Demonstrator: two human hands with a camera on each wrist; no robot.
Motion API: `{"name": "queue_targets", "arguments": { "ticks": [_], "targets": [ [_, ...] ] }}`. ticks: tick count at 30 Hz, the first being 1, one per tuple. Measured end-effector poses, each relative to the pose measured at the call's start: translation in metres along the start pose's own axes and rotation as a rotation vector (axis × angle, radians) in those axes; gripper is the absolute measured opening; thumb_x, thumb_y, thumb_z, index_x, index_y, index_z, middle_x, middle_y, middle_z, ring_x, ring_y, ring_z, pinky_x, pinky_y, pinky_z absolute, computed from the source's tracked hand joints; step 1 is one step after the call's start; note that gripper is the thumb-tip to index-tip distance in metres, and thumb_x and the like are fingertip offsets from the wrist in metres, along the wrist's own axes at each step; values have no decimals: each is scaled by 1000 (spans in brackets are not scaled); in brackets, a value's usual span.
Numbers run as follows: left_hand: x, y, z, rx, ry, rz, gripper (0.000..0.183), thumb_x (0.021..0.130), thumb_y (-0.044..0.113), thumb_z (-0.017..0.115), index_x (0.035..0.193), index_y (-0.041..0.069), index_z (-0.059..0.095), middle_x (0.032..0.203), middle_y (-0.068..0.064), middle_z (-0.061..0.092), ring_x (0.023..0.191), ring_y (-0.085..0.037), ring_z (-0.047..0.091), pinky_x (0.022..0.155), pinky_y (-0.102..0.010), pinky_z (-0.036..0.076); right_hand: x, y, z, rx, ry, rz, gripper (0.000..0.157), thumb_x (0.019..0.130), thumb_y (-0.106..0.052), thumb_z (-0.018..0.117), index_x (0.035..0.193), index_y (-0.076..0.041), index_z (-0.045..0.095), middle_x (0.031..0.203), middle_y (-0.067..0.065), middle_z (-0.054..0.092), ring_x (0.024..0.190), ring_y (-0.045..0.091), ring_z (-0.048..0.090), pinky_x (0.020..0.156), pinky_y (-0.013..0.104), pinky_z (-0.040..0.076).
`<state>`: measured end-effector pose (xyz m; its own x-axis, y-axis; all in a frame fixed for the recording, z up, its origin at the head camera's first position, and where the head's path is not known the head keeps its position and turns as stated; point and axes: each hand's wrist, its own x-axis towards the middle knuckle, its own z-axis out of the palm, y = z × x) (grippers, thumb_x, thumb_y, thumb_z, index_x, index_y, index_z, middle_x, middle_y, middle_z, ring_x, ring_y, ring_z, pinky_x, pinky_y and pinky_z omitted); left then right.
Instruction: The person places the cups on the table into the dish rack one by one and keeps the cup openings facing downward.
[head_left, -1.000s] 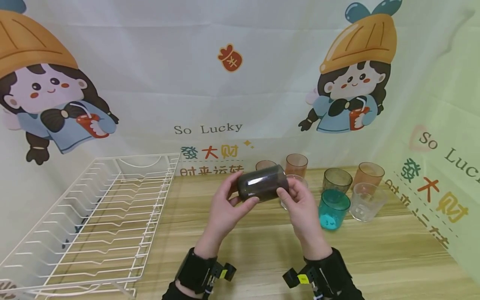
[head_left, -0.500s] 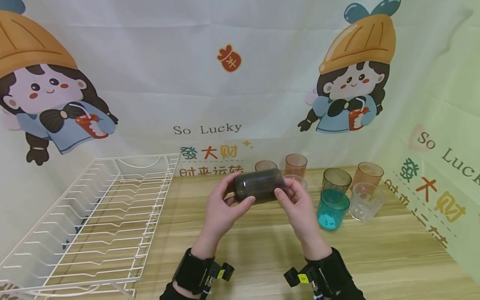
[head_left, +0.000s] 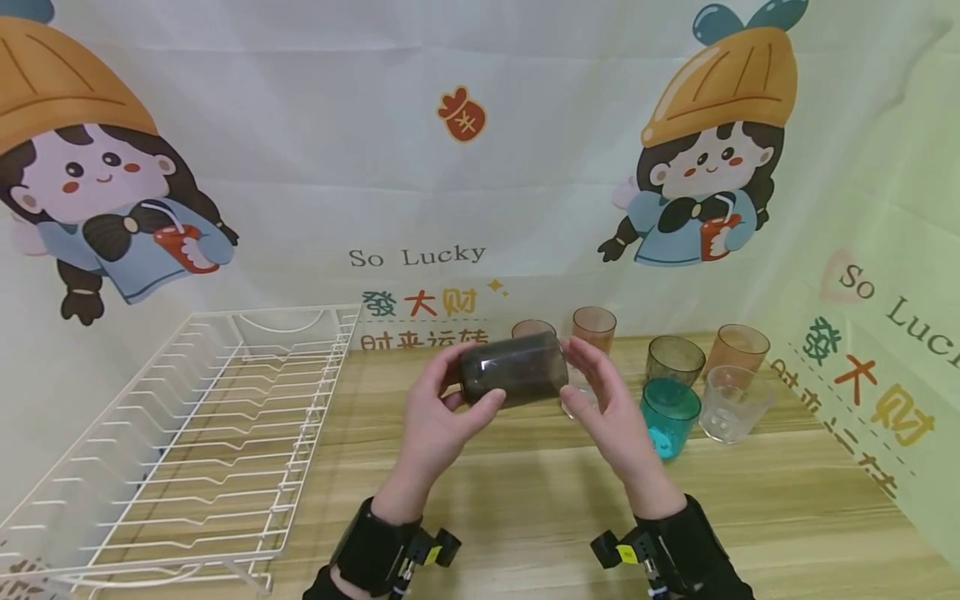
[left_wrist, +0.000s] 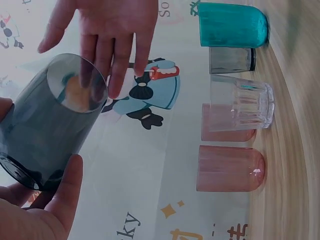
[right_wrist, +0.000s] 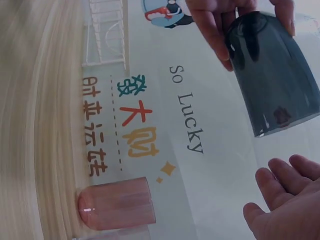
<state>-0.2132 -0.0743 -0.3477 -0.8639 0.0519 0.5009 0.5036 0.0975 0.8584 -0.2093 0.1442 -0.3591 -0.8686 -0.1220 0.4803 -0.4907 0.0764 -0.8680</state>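
Note:
A dark smoky glass tumbler [head_left: 516,371] is held up on its side above the table. My left hand [head_left: 438,421] grips its base end, thumb in front and fingers behind. The tumbler's mouth points toward my right hand [head_left: 618,421], whose fingers are spread. In the right wrist view a gap shows between the right fingertips and the tumbler's rim. The left wrist view looks onto the open mouth of the tumbler, with the right hand's fingers beyond it.
A white wire dish rack [head_left: 273,311] stands at left. At the back right are a teal glass [head_left: 670,421], a clear glass [head_left: 735,408], a smoky glass [head_left: 675,360] and an orange-tinted glass [head_left: 741,346]. A pinkish glass [head_left: 594,327] and others sit partly hidden behind my hands.
My right hand has let go of the tumbler's rim end, its fingers straightening as it shifted right. My left hand has moved slightly left, still holding the tumbler.

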Motion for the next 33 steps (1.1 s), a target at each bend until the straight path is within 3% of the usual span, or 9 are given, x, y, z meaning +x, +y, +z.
{"name": "queue_targets", "arguments": {
  "ticks": [6, 16, 23, 27, 33],
  "targets": [
    [-2, 11, -8, -1, 2, 15, 60, 77, 4, 81, 132, 6, 58, 119, -14, 61, 102, -26, 59, 79, -28, 58, -2, 1, -6, -38, -34, -1, 62, 97, -8, 58, 153, -4, 32, 158, 14, 31, 146, 30, 24, 115, 60, 20],
    [-7, 30, -34, 21, 41, -4, 59, 78, 2, 79, 132, 4, 56, 119, -14, 59, 103, -24, 57, 81, -23, 55, -4, 4, -12, -92, -52, -4, 65, 95, -10, 62, 153, -5, 32, 157, 18, 30, 144, 34, 26, 114, 66, 11],
    [-3, 44, -49, 15, 29, -66, 57, 80, -1, 77, 133, 2, 55, 121, -13, 56, 103, -24, 58, 82, -23, 56, -6, 7, -15, -136, -59, 4, 67, 94, -10, 63, 153, -5, 32, 157, 17, 31, 144, 35, 26, 115, 64, 12],
    [-1, 51, -59, 57, 20, -87, 58, 80, 0, 77, 134, 3, 55, 121, -11, 56, 102, -24, 59, 81, -23, 56, -9, 8, -16, -176, -69, 26, 68, 93, -10, 64, 153, -5, 31, 157, 17, 31, 144, 37, 25, 115, 64, 13],
    [3, 55, -76, 181, 0, -65, 57, 81, 6, 79, 133, 5, 57, 115, -11, 60, 98, -21, 60, 80, -20, 55, -15, 12, -18, -232, -70, 37, 71, 93, -13, 66, 154, -4, 31, 158, 16, 31, 145, 37, 24, 113, 66, 14]
  ]
}}
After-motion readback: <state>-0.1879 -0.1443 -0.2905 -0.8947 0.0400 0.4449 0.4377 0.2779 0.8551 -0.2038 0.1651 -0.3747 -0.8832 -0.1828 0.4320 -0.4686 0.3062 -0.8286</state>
